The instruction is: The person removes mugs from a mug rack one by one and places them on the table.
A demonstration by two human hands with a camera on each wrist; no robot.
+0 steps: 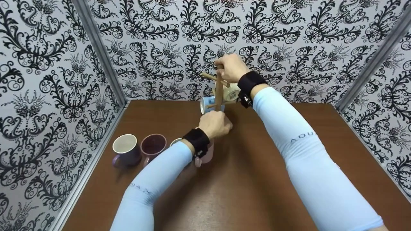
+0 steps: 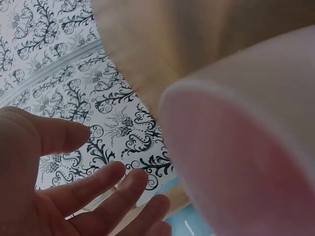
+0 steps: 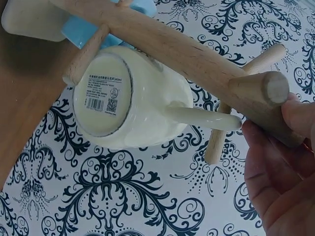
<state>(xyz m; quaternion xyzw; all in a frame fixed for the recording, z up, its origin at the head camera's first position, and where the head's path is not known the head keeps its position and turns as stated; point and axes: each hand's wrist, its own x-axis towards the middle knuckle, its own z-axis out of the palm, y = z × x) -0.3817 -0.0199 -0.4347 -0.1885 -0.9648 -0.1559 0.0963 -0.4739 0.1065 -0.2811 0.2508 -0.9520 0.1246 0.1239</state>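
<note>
My right hand (image 1: 232,68) grips the top of a wooden mug tree (image 1: 219,91), its thumb and fingers around the post in the right wrist view. A cream mug (image 3: 162,93) hangs on the tree by its handle, its labelled base facing the right wrist camera. Lower down is a light blue mug (image 1: 205,105), on its side by a peg. My left hand (image 1: 213,124) is near the lower post, thumb and fingers spread apart with nothing between them in the left wrist view. Right by that wrist stands a pink mug (image 2: 236,157).
At the left of the brown table (image 1: 257,192) stand a mug with a purple handle (image 1: 126,155) and a dark mauve mug (image 1: 154,146). Another pale mug (image 1: 175,141) is mostly hidden behind the left forearm. Patterned walls (image 1: 154,48) enclose the table at the back and sides.
</note>
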